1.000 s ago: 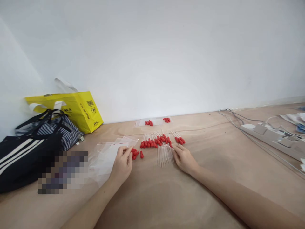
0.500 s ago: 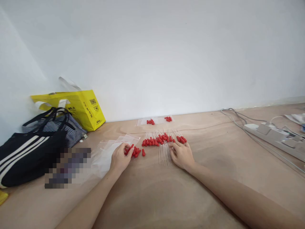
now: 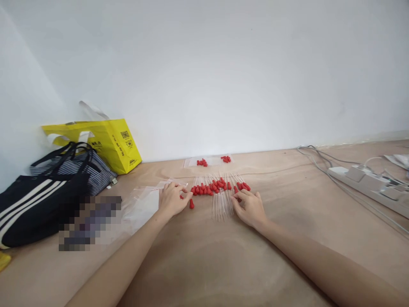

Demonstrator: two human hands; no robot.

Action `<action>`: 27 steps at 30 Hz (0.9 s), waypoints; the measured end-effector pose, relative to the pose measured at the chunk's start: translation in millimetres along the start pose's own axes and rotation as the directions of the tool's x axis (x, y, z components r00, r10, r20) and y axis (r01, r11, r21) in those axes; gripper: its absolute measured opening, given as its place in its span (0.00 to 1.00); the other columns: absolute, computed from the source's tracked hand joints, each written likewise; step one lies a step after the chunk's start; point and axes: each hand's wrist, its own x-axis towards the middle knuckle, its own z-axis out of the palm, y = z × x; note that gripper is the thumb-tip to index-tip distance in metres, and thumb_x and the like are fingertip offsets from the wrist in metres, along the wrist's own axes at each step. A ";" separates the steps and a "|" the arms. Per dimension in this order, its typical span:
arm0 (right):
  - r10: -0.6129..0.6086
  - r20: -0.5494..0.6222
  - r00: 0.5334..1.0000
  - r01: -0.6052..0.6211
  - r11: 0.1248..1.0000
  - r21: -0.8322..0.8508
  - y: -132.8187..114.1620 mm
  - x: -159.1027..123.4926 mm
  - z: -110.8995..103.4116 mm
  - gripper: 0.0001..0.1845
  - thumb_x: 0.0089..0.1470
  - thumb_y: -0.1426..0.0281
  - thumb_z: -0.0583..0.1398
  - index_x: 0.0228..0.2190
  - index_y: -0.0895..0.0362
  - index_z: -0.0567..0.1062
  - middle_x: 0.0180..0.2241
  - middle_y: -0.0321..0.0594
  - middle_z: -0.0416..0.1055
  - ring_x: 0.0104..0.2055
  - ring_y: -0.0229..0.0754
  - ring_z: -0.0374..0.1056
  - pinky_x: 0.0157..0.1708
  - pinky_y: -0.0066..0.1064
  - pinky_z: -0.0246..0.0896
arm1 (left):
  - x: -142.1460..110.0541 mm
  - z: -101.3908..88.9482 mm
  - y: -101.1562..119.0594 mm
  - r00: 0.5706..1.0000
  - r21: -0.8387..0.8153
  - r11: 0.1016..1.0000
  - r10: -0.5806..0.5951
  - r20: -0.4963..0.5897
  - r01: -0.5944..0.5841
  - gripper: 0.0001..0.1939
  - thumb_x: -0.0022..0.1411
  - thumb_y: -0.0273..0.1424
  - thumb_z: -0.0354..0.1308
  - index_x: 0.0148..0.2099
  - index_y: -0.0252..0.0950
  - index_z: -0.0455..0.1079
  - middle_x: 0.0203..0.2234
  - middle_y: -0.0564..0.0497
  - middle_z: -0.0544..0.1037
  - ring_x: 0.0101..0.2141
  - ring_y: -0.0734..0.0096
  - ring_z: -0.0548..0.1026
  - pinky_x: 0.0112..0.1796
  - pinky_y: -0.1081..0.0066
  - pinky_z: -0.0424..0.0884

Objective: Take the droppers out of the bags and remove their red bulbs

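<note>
My left hand point(image 3: 174, 199) is over a small pile of loose red rubber bulbs point(image 3: 181, 197), mostly hidden beneath it. Its fingers reach out with the thumb apart, and I see nothing gripped in them. One loose bulb point(image 3: 191, 204) lies just beside the thumb. Near the right end of a row of droppers with red bulbs point(image 3: 204, 189), my right hand point(image 3: 251, 208) has its fingers bent together; what they pinch, if anything, is hidden. Clear thin tubes point(image 3: 221, 207) without bulbs lie left of that hand, close to its fingertips.
Clear zip bags point(image 3: 143, 207) lie left of my left hand. Behind the row, a clear bag point(image 3: 211, 161) holds more red-bulbed pieces. A yellow bag point(image 3: 124, 147) and a dark striped bag point(image 3: 41, 209) stand left. A white power strip point(image 3: 370, 183) with cables is right.
My left hand has moved right and slightly away from me, covering the loose bulbs; the bulb seen in its pinch no longer shows. My right hand has shifted slightly right.
</note>
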 end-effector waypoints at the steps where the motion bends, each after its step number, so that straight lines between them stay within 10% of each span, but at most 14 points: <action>1: 0.010 -0.001 1.000 -0.010 1.000 0.005 1.3 -0.3 -1.7 0.13 0.52 0.68 0.52 0.21 0.56 0.70 0.22 0.33 0.68 0.28 0.36 0.64 0.29 0.30 0.40 | 5.1 1.9 4.5 1.000 0.014 1.000 0.006 0.022 -0.006 0.13 0.50 0.43 0.52 0.29 0.41 0.71 0.36 0.48 0.71 0.42 0.56 0.64 0.41 0.59 0.59; 10: 0.096 0.004 0.995 -0.096 0.995 0.038 6.9 -0.3 -12.8 0.12 0.51 0.68 0.52 0.21 0.56 0.71 0.23 0.32 0.69 0.26 0.34 0.63 0.29 0.28 0.39 | 28.5 12.8 14.4 0.986 0.099 0.995 -0.045 0.162 0.030 0.15 0.52 0.41 0.50 0.25 0.37 0.71 0.33 0.43 0.72 0.43 0.52 0.63 0.40 0.57 0.58; 17: -0.005 -0.045 0.999 0.008 0.998 0.058 6.0 -1.1 -10.9 0.10 0.51 0.68 0.53 0.22 0.56 0.72 0.22 0.34 0.68 0.29 0.37 0.63 0.31 0.30 0.42 | 3.5 -4.3 15.4 0.994 0.125 0.989 -0.091 0.055 0.084 0.15 0.56 0.37 0.45 0.27 0.36 0.70 0.36 0.44 0.71 0.43 0.54 0.63 0.40 0.58 0.58; 21: -0.148 -0.110 0.983 0.156 0.985 0.068 4.7 -1.9 -8.1 0.07 0.50 0.70 0.54 0.27 0.55 0.73 0.25 0.37 0.69 0.33 0.40 0.63 0.34 0.31 0.48 | -28.7 -11.4 22.1 0.978 0.127 0.979 0.176 -0.116 -0.161 0.12 0.58 0.34 0.46 0.30 0.36 0.68 0.35 0.46 0.72 0.39 0.59 0.65 0.38 0.60 0.57; 27: -0.424 -0.130 0.896 0.428 0.904 -0.004 -4.0 -1.5 -11.9 0.13 0.51 0.69 0.56 0.41 0.54 0.70 0.42 0.39 0.70 0.46 0.42 0.60 0.46 0.37 0.47 | -53.4 3.1 39.3 0.818 0.092 0.854 0.518 -0.250 -0.513 0.09 0.59 0.29 0.47 0.31 0.36 0.67 0.33 0.49 0.74 0.37 0.64 0.68 0.40 0.61 0.54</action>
